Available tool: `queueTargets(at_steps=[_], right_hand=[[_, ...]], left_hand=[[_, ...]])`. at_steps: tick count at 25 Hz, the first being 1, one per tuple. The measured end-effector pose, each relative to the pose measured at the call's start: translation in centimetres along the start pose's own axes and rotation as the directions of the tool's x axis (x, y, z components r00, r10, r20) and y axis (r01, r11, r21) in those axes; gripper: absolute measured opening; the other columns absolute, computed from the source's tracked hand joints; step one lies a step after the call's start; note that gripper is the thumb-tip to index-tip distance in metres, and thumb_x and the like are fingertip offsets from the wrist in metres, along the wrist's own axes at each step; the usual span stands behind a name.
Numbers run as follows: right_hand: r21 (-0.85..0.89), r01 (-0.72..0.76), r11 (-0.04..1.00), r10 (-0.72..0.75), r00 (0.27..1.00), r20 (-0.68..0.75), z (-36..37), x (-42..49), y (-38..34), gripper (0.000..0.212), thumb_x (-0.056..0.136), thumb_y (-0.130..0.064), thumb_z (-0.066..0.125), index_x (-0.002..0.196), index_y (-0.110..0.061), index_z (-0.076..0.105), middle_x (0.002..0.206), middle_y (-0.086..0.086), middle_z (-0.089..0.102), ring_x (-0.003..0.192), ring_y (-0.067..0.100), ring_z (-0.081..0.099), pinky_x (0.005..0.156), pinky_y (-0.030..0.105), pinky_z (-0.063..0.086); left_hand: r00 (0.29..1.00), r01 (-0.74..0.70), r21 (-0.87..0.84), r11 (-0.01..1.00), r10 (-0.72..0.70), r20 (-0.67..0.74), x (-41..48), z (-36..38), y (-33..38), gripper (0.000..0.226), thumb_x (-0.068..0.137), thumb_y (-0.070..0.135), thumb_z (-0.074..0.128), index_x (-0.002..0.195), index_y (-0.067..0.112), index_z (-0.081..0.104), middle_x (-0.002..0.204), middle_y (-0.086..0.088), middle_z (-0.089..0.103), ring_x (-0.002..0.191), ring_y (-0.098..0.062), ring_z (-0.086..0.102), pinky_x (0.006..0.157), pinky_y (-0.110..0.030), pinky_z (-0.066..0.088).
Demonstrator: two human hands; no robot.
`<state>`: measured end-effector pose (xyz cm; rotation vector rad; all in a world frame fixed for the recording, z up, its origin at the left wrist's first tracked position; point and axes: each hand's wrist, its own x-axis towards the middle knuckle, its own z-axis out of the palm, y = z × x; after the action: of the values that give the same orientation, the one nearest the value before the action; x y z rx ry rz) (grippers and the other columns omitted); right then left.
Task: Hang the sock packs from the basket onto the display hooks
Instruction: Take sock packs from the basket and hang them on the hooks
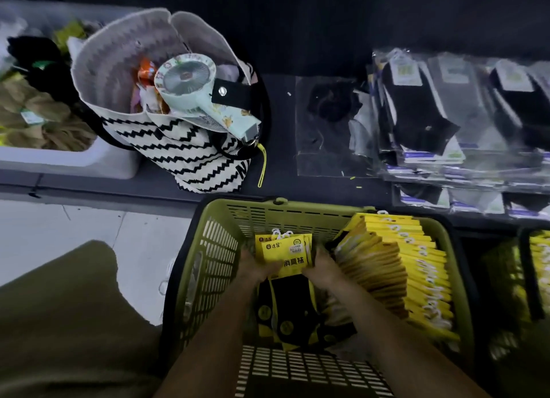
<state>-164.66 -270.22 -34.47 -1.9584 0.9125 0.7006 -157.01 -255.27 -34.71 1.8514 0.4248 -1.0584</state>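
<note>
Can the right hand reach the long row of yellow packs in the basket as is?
Probably yes: the row of packs lies uncovered beside the right hand in the basket. But that hand and the left hand both hold a small stack, so its grip is taken.

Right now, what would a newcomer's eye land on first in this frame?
The bright yellow sock packs stacked along the right side of the green basket, bottom centre, stand out most. In the basket's middle, the left hand and right hand grip a small bundle of them. Beyond it, upper left, a black-and-white zigzag tote bag holds a mint handheld fan.
</note>
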Motion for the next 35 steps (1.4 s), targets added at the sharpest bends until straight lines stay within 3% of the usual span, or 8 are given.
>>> queueTargets(at_steps=[7, 11, 16, 19, 22, 25, 30, 35], right_hand=[[0.175, 0.103, 0.979, -0.114, 0.992, 0.053, 1.6, -0.4, 0.8, 0.038, 0.08, 0.003, 0.062, 0.115, -0.01, 0.052, 0.105, 0.001, 0.059, 0.111, 0.023, 0.056, 0.079, 0.018, 0.043], [0.322, 0.102, 0.941, -0.082, 0.994, -0.077, 1.0, -1.9, -0.4, 0.053, 0.083, -0.013, 0.068, 0.129, -0.007, 0.042, 0.125, 0.008, 0.056, 0.116, 0.021, 0.053, 0.091, 0.027, 0.041], [0.333, 0.34, 0.88, -0.284, 0.936, -0.206, -0.8, -5.0, -0.8, 0.055, 0.084, -0.019, 0.068, 0.132, -0.012, 0.042, 0.127, 0.006, 0.057, 0.12, 0.022, 0.052, 0.102, 0.042, 0.042], [0.255, 0.394, 0.883, -0.351, 0.915, -0.198, -0.4, -7.0, -0.4, 0.047, 0.087, -0.02, 0.063, 0.13, -0.013, 0.045, 0.118, -0.001, 0.058, 0.116, 0.021, 0.053, 0.094, 0.029, 0.042], [0.275, 0.432, 0.859, -0.389, 0.9, -0.197, -1.7, -8.5, -1.5, 0.048, 0.088, -0.024, 0.063, 0.132, -0.018, 0.045, 0.112, -0.007, 0.058, 0.115, 0.018, 0.054, 0.089, 0.026, 0.04], [0.385, 0.47, 0.794, -0.368, 0.876, -0.311, -5.2, -10.1, -3.7, 0.06, 0.079, -0.026, 0.073, 0.129, -0.013, 0.042, 0.121, 0.001, 0.058, 0.112, 0.017, 0.054, 0.096, 0.034, 0.044], [0.351, 0.62, 0.702, -0.4, 0.751, -0.526, -11.3, -14.3, -7.8, 0.033, 0.072, -0.029, 0.079, 0.084, -0.015, 0.052, 0.08, -0.003, 0.059, 0.075, 0.013, 0.055, 0.064, 0.025, 0.042], [0.441, 0.752, 0.491, -0.416, 0.647, -0.639, -16.9, -19.2, -10.0, 0.013, 0.078, -0.02, 0.074, 0.086, -0.015, 0.063, 0.085, -0.002, 0.07, 0.076, 0.009, 0.065, 0.062, 0.015, 0.05]], left_hand=[[0.996, -0.003, 0.043, 0.999, -0.001, 0.094, 0.3, 1.0, -0.8, 0.06, 0.072, 0.0, 0.076, 0.126, 0.0, 0.051, 0.127, -0.018, 0.058, 0.115, -0.03, 0.056, 0.098, -0.041, 0.047], [0.981, -0.047, -0.078, 0.996, 0.061, 0.185, -2.6, 0.3, 0.2, 0.052, 0.077, -0.003, 0.069, 0.126, 0.003, 0.052, 0.124, -0.018, 0.06, 0.114, -0.03, 0.057, 0.102, -0.045, 0.043], [0.934, -0.241, -0.07, 0.968, 0.251, 0.256, -6.0, -1.6, 2.2, 0.045, 0.083, -0.006, 0.061, 0.126, -0.001, 0.05, 0.124, -0.018, 0.06, 0.108, -0.024, 0.058, 0.094, -0.03, 0.047], [0.926, -0.294, 0.012, 0.956, 0.282, 0.252, -8.2, -1.3, 1.5, 0.041, 0.086, -0.003, 0.06, 0.125, 0.003, 0.05, 0.123, -0.014, 0.059, 0.101, -0.014, 0.057, 0.076, -0.011, 0.048], [0.922, -0.358, 0.071, 0.931, 0.34, 0.185, -9.9, -1.3, 2.5, 0.039, 0.086, 0.001, 0.062, 0.124, 0.003, 0.052, 0.124, -0.014, 0.06, 0.104, -0.017, 0.056, 0.089, -0.023, 0.046], [0.866, -0.49, 0.069, 0.869, 0.477, 0.149, -11.9, -1.9, 6.3, 0.033, 0.086, 0.008, 0.063, 0.119, 0.006, 0.055, 0.121, -0.014, 0.062, 0.106, -0.021, 0.059, 0.092, -0.032, 0.047], [0.727, -0.683, -0.009, 0.73, 0.681, 0.09, -17.0, -2.1, 11.9, 0.037, 0.083, 0.019, 0.068, 0.118, 0.011, 0.056, 0.111, -0.004, 0.067, 0.095, -0.012, 0.065, 0.078, -0.019, 0.053], [0.604, -0.795, -0.091, 0.6, 0.797, -0.009, -22.2, -0.7, 18.5, 0.026, 0.079, 0.023, 0.073, 0.101, 0.024, 0.059, 0.1, 0.004, 0.069, 0.093, -0.012, 0.067, 0.079, -0.027, 0.054]])
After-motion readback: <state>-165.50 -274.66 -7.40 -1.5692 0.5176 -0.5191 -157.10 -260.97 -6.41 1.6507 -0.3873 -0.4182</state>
